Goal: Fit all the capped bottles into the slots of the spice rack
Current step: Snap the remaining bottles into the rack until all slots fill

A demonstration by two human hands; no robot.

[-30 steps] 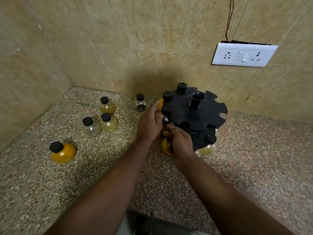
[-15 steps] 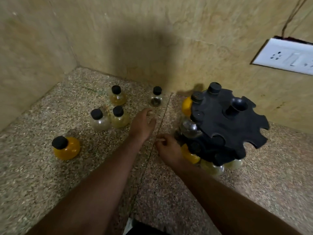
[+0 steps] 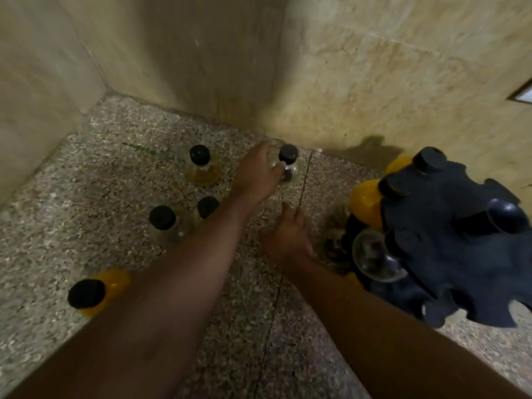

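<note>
On a speckled counter [image 3: 115, 180], left-hand fingers [image 3: 273, 168] are curled against a clear capped bottle [image 3: 289, 168] — firm grip cannot be told, so it could be tipped — while the right hand [image 3: 288, 237] is held open near the spice rack [image 3: 449, 249].

The speckled stone tabletop [image 3: 121, 226] runs into a corner of tiled walls, with a thin seam crossing it. Five loose bottles stand on it: a clear one [image 3: 288, 165] by the back wall, where my left hand [image 3: 254, 175] touches it, a pale yellow one [image 3: 201, 168] beside that, two more [image 3: 167, 226] [image 3: 207, 207] nearer me, and an orange one [image 3: 96, 292] at the left. The black rack [image 3: 449, 240] stands to the right.
</note>
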